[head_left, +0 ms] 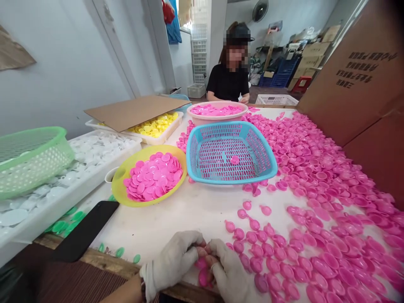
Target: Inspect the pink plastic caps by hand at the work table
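My left hand [176, 261], in a whitish glove with bare fingertips, is closed with thumb and fingers pinched together. Its fingertips meet those of my right hand [229, 271], gloved the same way, near the table's front edge. Small round pink plastic pieces [203, 277] show between and just below the fingertips; my fingers partly hide them. Beside my right hand, many loose pink pieces [268, 249], round with small tabs, lie spread on the white tabletop [151, 229]. Ahead stands a blue plastic basket [232, 181] with one pink piece [234, 160] inside.
A yellow bowl [118, 187] heaped with flat pink discs [154, 176] sits left of the basket. A black phone-like slab [86, 229] overhangs the front edge. White and yellow pieces fill trays at left. A cardboard box [356, 84] walls the right; a person [227, 82] sits opposite.
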